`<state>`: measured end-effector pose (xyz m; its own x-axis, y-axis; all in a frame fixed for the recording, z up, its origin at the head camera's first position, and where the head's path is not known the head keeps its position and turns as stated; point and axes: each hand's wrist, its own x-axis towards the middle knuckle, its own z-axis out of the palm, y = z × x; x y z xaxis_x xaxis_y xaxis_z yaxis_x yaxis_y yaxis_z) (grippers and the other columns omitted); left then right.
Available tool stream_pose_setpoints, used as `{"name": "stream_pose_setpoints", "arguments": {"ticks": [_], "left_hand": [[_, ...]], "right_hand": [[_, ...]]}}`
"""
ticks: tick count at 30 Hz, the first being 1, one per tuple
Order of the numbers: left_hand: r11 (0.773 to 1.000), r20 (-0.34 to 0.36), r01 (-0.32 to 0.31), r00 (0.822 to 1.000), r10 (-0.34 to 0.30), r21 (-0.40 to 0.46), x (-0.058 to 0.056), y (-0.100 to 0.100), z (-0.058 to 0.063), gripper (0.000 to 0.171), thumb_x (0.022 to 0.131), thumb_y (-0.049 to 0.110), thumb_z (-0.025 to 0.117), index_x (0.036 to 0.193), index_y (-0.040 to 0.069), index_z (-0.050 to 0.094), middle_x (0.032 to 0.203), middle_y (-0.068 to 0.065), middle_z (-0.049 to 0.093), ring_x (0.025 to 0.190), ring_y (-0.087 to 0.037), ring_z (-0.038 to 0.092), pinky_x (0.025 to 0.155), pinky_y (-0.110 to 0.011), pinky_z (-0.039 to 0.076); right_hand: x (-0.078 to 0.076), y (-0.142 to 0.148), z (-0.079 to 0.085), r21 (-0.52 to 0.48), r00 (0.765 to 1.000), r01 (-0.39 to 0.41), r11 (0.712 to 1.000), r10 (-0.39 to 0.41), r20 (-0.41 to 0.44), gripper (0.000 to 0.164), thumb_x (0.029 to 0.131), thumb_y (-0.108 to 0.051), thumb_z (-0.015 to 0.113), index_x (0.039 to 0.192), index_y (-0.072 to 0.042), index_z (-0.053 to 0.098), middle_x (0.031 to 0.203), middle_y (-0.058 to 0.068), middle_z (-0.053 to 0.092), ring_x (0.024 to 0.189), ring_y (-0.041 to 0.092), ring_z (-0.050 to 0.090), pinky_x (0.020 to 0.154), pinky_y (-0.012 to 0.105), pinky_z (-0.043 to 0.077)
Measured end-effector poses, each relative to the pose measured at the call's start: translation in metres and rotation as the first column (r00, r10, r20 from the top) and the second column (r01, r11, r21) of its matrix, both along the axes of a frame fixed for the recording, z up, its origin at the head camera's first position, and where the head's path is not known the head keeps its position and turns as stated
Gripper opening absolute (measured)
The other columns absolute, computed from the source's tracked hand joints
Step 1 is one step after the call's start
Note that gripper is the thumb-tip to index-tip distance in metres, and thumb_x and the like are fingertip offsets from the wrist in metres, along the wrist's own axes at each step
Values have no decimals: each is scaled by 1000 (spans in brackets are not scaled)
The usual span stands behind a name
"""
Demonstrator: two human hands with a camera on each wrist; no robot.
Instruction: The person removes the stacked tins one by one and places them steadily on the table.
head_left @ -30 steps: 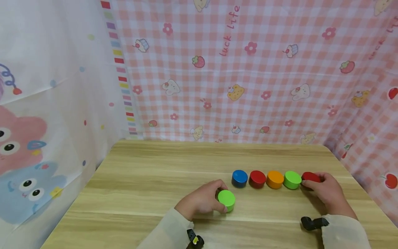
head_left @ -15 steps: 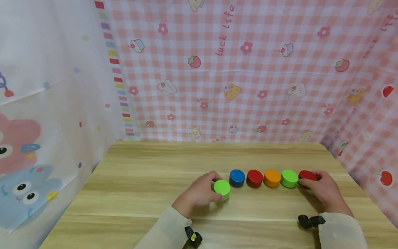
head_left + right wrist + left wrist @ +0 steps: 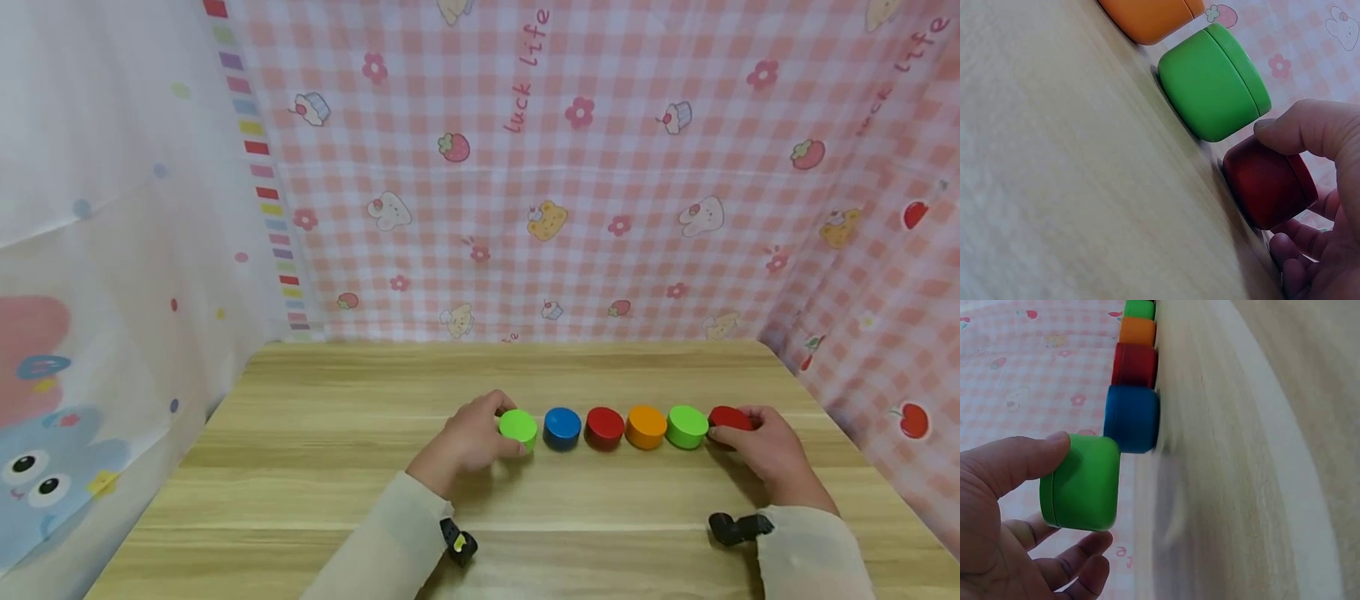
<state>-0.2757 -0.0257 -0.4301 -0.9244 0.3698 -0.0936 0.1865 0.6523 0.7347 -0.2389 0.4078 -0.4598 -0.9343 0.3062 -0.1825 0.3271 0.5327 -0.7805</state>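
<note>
My left hand point(image 3: 467, 440) pinches a light-green lidded round tin point(image 3: 1088, 484) between thumb and fingers, at the left end of a row of similar tins. In the left wrist view this tin hangs just clear of the tabletop, near a blue tin point(image 3: 562, 428). Rightward from the blue one stand a red tin point(image 3: 604, 427), an orange tin point(image 3: 647, 426) and a second green tin point(image 3: 686, 426). Ending the row on the right is another red tin point(image 3: 1266, 181), standing on the table; my right hand point(image 3: 776, 454) grips it, the thumb over its lid edge.
A wood-grain table point(image 3: 360, 375) carries the row. Behind it hangs a pink checked cloth point(image 3: 450, 208), which continues down the right side. A white cloth point(image 3: 150, 250) with cartoon figures borders the left. Each sleeve has a black device strapped at the wrist.
My left hand has carried the green tin away from me and slightly left, from in front of the row to beside the blue tin. My right hand stays on the end red tin.
</note>
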Motion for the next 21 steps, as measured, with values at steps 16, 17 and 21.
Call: {"name": "stream_pose_setpoints", "arguments": {"ticks": [16,17,21], "left_hand": [[979,-7,-84,996,85,-186,-9,11,-2,53,83,30,90,129,22,67,128,-9,65,111,-33,53,101,-57,36],[976,-12,-88,996,87,-200,-9,11,-2,53,83,31,90,130,23,66,129,-10,64,111,-33,54,101,-57,36],[971,-22,-100,995,97,-219,-8,12,-1,57,84,30,89,136,24,65,135,-11,64,115,-35,54,102,-57,37]], "right_hand": [[3,1,4,27,1000,-12,1000,12,-6,85,99,-35,70,152,14,25,150,41,34,129,54,43,105,60,44],[3,1,4,25,1000,-16,1000,16,-2,85,99,-34,70,153,13,24,151,41,34,129,54,42,105,60,44],[1,1,6,-32,1000,-23,999,24,18,83,102,-32,64,156,11,19,156,40,28,134,54,38,109,61,41]]}}
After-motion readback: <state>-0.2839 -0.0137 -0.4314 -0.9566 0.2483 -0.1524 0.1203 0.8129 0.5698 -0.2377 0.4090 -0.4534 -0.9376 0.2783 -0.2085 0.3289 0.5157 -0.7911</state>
